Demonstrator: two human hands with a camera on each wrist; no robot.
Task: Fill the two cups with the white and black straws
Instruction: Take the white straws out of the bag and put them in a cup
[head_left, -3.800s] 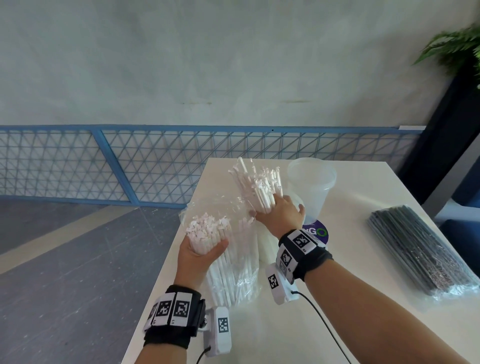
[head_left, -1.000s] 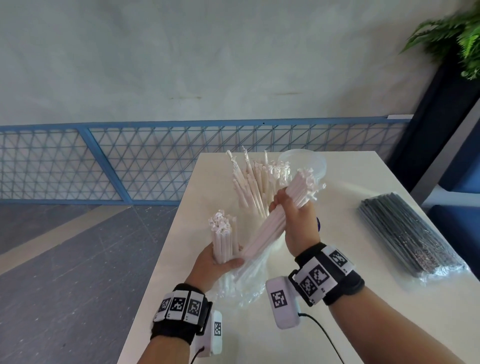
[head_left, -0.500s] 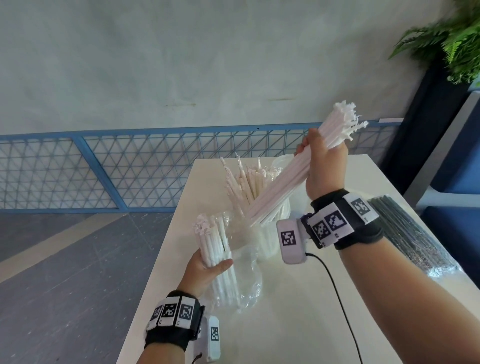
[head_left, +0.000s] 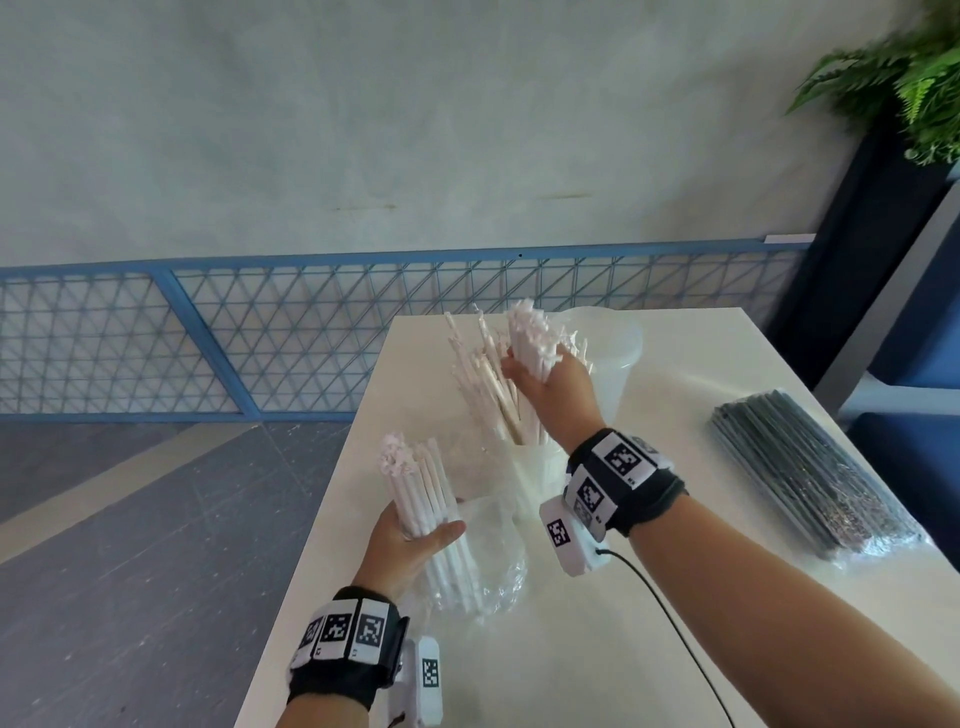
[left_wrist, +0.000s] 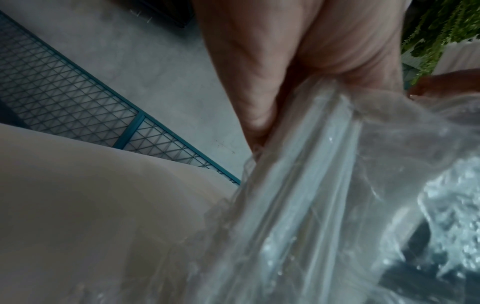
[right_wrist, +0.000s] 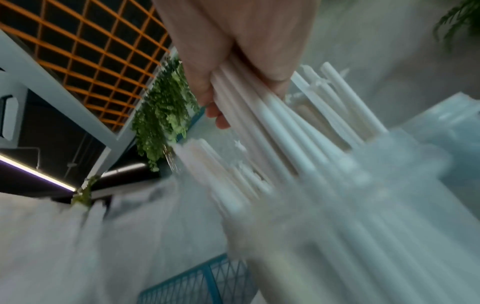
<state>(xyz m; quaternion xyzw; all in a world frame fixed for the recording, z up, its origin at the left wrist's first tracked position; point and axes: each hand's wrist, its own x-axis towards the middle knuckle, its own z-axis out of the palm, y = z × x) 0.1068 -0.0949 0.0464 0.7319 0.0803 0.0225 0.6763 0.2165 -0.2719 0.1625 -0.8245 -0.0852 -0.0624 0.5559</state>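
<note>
The white surface (head_left: 597, 649) runs away from me toward a grey wall (head_left: 363, 130) with a blue mesh railing (head_left: 260, 332) along its foot; a fern (head_left: 914, 78) is cut off at the far right corner. My right wrist view is smeared with blur, so little beyond the straws reads there, and the left wrist view is mostly crinkled plastic.

Taking the near cup (head_left: 535, 467) as the mark: it stands mid-surface, packed with white straws (head_left: 493, 384) leaning out. Its lower wall is hidden behind my right wrist strap. Just behind it stands the second clear cup (head_left: 618, 358), partly hidden by my hand. Well to its right lies the bag of black straws (head_left: 810, 473), flat on the surface.

My right hand (head_left: 561, 389), above the near cup, has its fingers (right_wrist: 202, 67) wrapped round a bunch of white straws (head_left: 530, 338) standing among those in the cup. My left hand (head_left: 405, 545), nearer me and left of the cup, grips another bundle (head_left: 415, 483) upright, its lower end in a clear bag (head_left: 493, 561).

The wrist straps carry square black-and-white codes, no readable words.
</note>
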